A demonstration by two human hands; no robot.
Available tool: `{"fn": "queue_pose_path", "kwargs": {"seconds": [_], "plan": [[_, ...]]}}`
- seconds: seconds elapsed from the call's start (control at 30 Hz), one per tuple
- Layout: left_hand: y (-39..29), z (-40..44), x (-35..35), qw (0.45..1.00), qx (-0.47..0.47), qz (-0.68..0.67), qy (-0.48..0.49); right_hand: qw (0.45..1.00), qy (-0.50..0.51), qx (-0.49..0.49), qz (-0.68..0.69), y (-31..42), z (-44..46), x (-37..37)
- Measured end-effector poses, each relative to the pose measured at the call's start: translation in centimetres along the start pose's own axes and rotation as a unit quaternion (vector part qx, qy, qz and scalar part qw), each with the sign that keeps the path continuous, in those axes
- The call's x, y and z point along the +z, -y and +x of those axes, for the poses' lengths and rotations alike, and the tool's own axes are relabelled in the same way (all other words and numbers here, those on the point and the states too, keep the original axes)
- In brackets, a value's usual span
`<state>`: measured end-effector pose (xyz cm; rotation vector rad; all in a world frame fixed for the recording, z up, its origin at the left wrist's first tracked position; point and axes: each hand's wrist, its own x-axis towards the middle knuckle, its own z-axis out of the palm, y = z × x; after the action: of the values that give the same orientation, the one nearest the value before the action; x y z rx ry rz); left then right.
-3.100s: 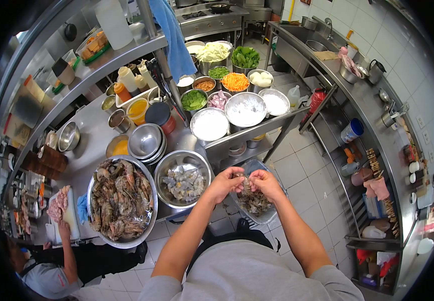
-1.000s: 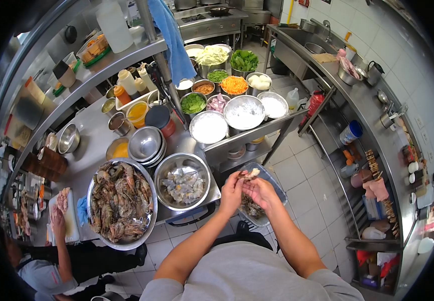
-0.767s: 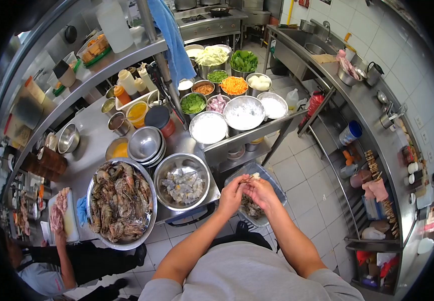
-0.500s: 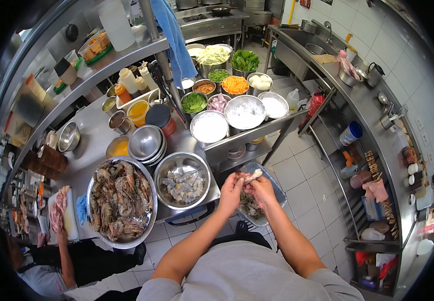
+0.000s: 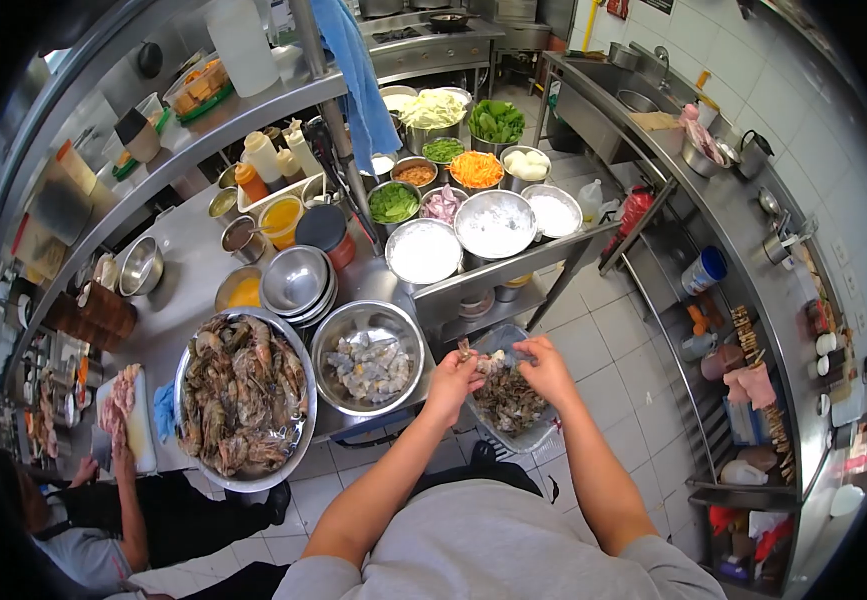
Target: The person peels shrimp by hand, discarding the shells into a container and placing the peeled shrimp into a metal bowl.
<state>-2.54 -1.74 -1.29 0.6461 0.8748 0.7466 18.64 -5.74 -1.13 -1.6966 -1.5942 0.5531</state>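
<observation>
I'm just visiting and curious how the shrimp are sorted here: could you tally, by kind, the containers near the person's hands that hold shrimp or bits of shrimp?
Metal bowls: 2 (one with whole shrimp, one with pale shrimp pieces)
Clear plastic tub: 1 (brownish shrimp scraps)
Total: 3 containers

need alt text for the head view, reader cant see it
A person's left hand pinches a shrimp piece, with the right hand beside it, above a clear bin of what look like shrimp shells. To the left, on a steel counter, sit a large bowl of unpeeled shrimp and a smaller bowl of peeled shrimp.
</observation>
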Motion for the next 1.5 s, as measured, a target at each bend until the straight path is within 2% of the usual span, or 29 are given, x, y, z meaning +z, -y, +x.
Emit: {"fn": "queue_pose_path", "kwargs": {"seconds": [0.1,0.17,0.3,0.37,0.4,0.47,0.53,0.6,0.73,0.83,0.97,1.03,1.1,1.13,1.2,1.27,1.33,1.4,1.5], "plan": [[1.2,1.2,0.8,0.997,0.034,0.070,0.013,0.998,-0.006,-0.003,0.060,1.8,-0.3,0.6],[1.8,1.8,2.0,0.993,0.061,0.095,0.019,0.995,0.054,0.038,0.078,2.4,-0.2,0.9],[1.8,2.5,3.0,0.985,0.067,0.159,0.017,0.995,0.009,0.048,0.088,2.6,-0.4,1.2],[1.6,2.5,3.4,0.999,0.024,0.036,-0.024,0.997,-0.002,0.023,0.070,3.3,-0.7,0.8],[1.5,2.3,3.4,0.999,0.023,0.037,-0.023,0.997,-0.003,0.024,0.070,3.4,-0.9,0.8],[0.9,2.0,2.9,0.999,-0.021,-0.024,-0.043,0.997,0.012,-0.067,0.033,3.8,-1.6,1.1],[0.7,2.0,2.3,0.998,-0.024,-0.032,-0.041,0.998,0.029,-0.048,0.041,3.8,-2.4,1.4],[0.7,1.8,1.7,0.994,-0.037,-0.100,-0.032,0.998,0.009,-0.056,0.041,3.6,-2.8,1.7],[0.5,1.5,0.9,0.991,-0.045,-0.122,-0.017,0.998,-0.008,-0.026,0.064,2.1,-3.0,1.5],[0.1,0.7,0.8,0.991,-0.066,-0.117,-0.013,0.990,-0.068,0.048,0.116,0.4,-2.3,1.7],[-1.1,0.3,1.5,0.998,-0.059,-0.024,0.008,0.979,-0.087,0.067,0.172,-1.5,-1.4,2.4],[-1.4,0.4,1.6,0.998,-0.055,0.003,0.022,0.960,-0.091,0.100,0.246,-1.5,-1.1,2.4],[-1.4,0.6,1.5,0.990,-0.016,0.142,0.014,0.962,-0.083,0.106,0.237,-1.0,-1.2,1.8],[-1.3,0.7,1.4,0.990,-0.016,0.142,0.014,0.964,-0.075,0.111,0.228,-0.4,-1.2,1.4],[-1.2,0.8,1.2,0.942,0.061,0.329,0.015,0.962,-0.055,0.091,0.254,0.3,-0.9,0.7],[-1.1,0.7,1.2,0.944,0.053,0.324,0.020,0.957,-0.035,0.070,0.278,0.4,-0.8,0.6],[-0.9,0.7,1.2,0.946,0.044,0.319,0.026,0.955,0.096,0.126,0.249,0.2,-0.7,0.5],[-0.4,0.9,1.2,0.971,0.049,0.232,0.031,0.956,0.106,0.108,0.253,0.8,-1.0,0.8],[0.3,1.3,0.6,0.968,0.057,0.238,0.047,0.961,0.113,0.091,0.234,2.3,-1.1,0.9]]}}
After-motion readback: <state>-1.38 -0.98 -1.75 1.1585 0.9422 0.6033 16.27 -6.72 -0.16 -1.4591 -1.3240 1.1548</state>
